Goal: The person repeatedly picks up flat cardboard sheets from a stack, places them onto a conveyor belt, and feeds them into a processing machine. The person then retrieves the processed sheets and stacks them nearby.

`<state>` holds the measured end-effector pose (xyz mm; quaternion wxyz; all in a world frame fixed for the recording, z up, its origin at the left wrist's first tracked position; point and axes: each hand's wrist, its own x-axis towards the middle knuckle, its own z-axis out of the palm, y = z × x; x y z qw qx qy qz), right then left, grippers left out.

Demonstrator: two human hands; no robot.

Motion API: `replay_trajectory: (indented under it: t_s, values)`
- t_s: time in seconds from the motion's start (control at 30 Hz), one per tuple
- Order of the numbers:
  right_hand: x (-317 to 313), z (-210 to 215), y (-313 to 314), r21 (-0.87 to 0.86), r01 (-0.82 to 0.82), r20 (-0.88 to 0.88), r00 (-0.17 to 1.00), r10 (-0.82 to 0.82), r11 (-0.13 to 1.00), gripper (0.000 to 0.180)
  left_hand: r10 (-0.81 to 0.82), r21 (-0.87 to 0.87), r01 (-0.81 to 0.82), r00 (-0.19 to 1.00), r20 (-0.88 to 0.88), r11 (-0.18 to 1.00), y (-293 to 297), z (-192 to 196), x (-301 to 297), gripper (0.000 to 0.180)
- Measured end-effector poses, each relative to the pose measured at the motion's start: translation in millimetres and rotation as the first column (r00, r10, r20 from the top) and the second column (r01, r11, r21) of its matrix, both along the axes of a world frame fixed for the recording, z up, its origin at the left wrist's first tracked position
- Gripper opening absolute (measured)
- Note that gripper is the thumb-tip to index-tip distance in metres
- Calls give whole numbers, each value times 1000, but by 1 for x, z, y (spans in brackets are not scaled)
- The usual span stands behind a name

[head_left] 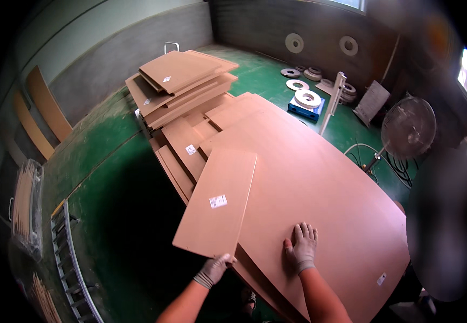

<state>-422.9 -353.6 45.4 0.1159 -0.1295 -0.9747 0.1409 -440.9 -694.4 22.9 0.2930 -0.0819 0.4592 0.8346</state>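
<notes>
My left hand point(215, 269), in a pale work glove, grips the near corner of a small rectangular brown panel point(223, 177). A white label sits at the panel's middle, and its right side overlaps a much larger brown board point(319, 188). My right hand point(303, 248), gloved too, lies flat on that large board with the fingers stretched out. The large board rests on a stack and carries a small white label near its close right corner. Beyond the small panel, more brown panels point(182, 141) lie in the stack, one with a label.
A taller pile of boards point(182, 75) stands at the far end. On the green floor are a ladder point(72, 258) at left, white rings point(307, 98) on a blue base at the back, and a pedestal fan point(409, 127) at right. Wrapped strips point(27, 207) lean by the left wall.
</notes>
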Motion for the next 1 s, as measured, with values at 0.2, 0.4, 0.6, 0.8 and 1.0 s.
replay_trajectory:
  t_s: [0.2, 0.4, 0.6, 0.8, 1.0]
  values:
    - [85, -16, 7, -294, -17, -74, 997, -5, 956, 56, -234, 18, 233, 972, 22, 972, 41, 25, 146, 25]
    - [278, -3, -19, -804, 81, 0, 991, -137, 589, 81, -593, 63, 593, 805, -29, 803, 91, 88, 246, 33]
    - [424, 4, 16, -943, -180, -53, 911, -410, -279, 65, -796, 60, 793, 605, 30, 606, 133, 72, 353, 25]
    - [587, 9, 75, -478, -364, 265, 808, -527, -799, 46, -941, -65, 966, 257, 222, 248, 147, 65, 435, 26]
    - [719, -12, 88, -554, -615, 189, 563, -805, -561, 43, -984, -158, 979, 146, 104, 129, 242, 100, 482, 60]
